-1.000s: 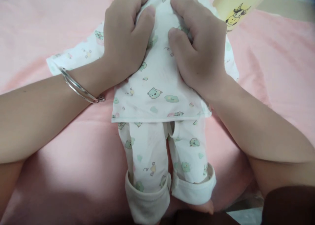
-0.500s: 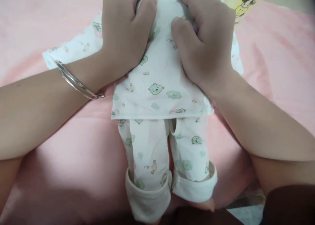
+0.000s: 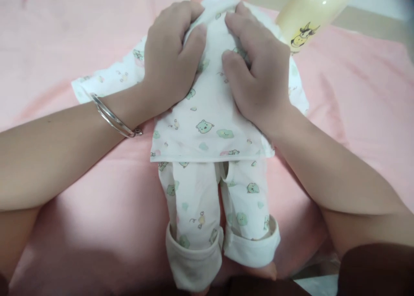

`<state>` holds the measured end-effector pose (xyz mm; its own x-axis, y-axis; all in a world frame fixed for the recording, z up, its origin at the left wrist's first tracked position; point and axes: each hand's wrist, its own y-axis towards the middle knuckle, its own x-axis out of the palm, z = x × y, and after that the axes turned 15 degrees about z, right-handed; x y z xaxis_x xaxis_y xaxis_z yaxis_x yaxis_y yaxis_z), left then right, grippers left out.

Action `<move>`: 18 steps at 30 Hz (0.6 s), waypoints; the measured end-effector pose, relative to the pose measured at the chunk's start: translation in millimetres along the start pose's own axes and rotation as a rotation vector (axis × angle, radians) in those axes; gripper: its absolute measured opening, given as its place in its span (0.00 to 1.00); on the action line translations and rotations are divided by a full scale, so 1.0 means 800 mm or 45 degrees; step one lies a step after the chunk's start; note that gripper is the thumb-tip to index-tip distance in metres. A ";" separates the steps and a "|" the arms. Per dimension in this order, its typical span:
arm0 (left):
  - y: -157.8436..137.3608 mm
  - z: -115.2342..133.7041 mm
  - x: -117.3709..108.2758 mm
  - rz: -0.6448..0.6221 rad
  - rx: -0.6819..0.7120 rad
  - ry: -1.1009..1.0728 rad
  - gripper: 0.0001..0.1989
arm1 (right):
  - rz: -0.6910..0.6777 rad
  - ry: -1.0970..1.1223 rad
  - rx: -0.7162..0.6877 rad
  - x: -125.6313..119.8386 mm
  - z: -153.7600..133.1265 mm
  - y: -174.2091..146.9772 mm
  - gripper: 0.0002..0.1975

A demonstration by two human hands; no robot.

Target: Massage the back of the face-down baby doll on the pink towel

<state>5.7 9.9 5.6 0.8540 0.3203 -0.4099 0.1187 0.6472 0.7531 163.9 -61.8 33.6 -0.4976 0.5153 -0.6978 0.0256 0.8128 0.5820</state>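
Observation:
A small baby-sized figure lies on its back, dressed in a white long-sleeved top [image 3: 207,140] and matching trousers [image 3: 197,192] printed with green bears. I cannot tell from this view whether it is a doll. My left hand [image 3: 173,58] rests on the chest at the left, thumb apart from the fingers. Mirroring it, my right hand [image 3: 260,67] lies on the chest at the right, its fingers loosely bent over the cloth. Between my two thumbs a strip of the top shows. Wide turned-up cuffs [image 3: 196,261] end the trouser legs.
A pink cloth [image 3: 349,114] spreads under the figure. Past my right hand stands a yellow bottle-like container [image 3: 313,15] with a cow drawing. Silver bangles [image 3: 111,117] circle my left wrist.
The view has shifted, so more of the figure's upper end and the yellow container shows. Both hands keep nearly the same place on the top.

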 end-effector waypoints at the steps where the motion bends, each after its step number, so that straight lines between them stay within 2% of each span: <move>1: 0.001 0.001 -0.001 0.001 -0.012 -0.008 0.12 | 0.023 -0.060 0.001 0.000 -0.001 0.000 0.26; 4: -0.001 0.006 -0.004 -0.011 -0.056 -0.030 0.11 | 0.055 -0.155 -0.033 0.001 -0.003 -0.001 0.24; 8: -0.004 0.007 -0.007 -0.022 -0.108 -0.018 0.11 | 0.070 -0.131 -0.046 0.004 0.002 -0.004 0.22; 13: -0.003 -0.001 -0.006 -0.044 -0.078 0.032 0.16 | 0.080 -0.038 -0.095 0.009 0.012 -0.006 0.23; 18: -0.005 0.000 -0.008 -0.021 0.020 0.013 0.18 | 0.054 -0.043 0.048 0.013 0.005 -0.006 0.27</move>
<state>0.0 5.2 4.7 0.8467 0.3168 -0.4275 0.1408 0.6415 0.7541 161.9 -59.3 21.5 -0.4660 0.5581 -0.6866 0.0791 0.7992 0.5959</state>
